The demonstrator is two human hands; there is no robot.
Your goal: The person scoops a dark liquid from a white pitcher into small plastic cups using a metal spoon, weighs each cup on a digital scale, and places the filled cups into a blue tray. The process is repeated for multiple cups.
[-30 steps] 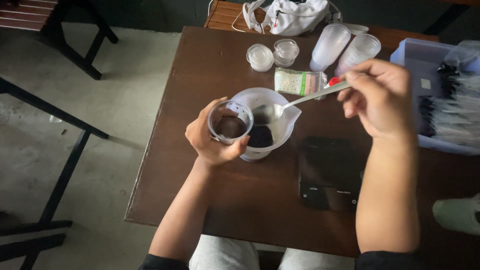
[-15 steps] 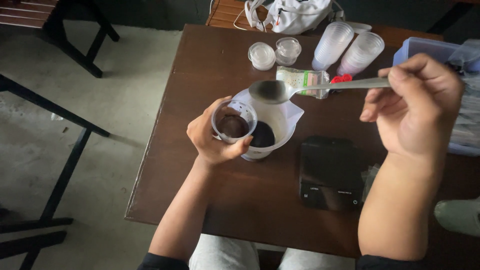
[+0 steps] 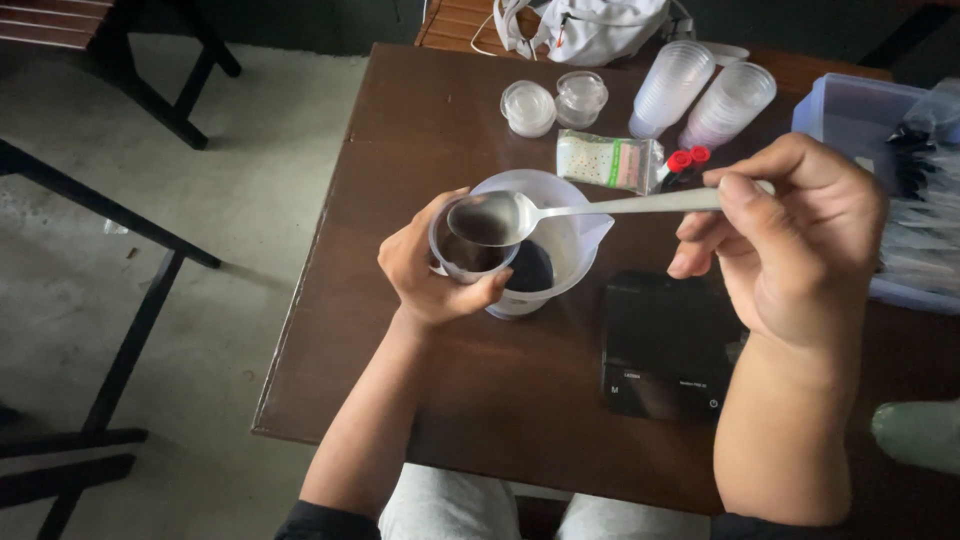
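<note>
My left hand [image 3: 428, 272] grips a small clear plastic cup [image 3: 466, 262] with dark contents, held against the side of a larger clear measuring jug [image 3: 570, 240] that has a dark liquid at its bottom. My right hand [image 3: 790, 240] pinches the handle of a metal spoon [image 3: 560, 212]. The spoon's bowl hovers level just above the small cup's mouth. Both sit over a dark brown wooden table [image 3: 420, 130].
A black digital scale [image 3: 668, 350] lies right of the jug. Behind it are a small seed packet [image 3: 606, 160], red-capped bottles [image 3: 686, 162], two lidded tubs [image 3: 554, 102], two stacks of clear cups [image 3: 700, 98], a blue bin [image 3: 860, 118] and a white bag [image 3: 590, 24].
The spoon came up out of the jug and swung left, so its bowl now sits over the small cup. My right hand drew closer; my left hand kept still.
</note>
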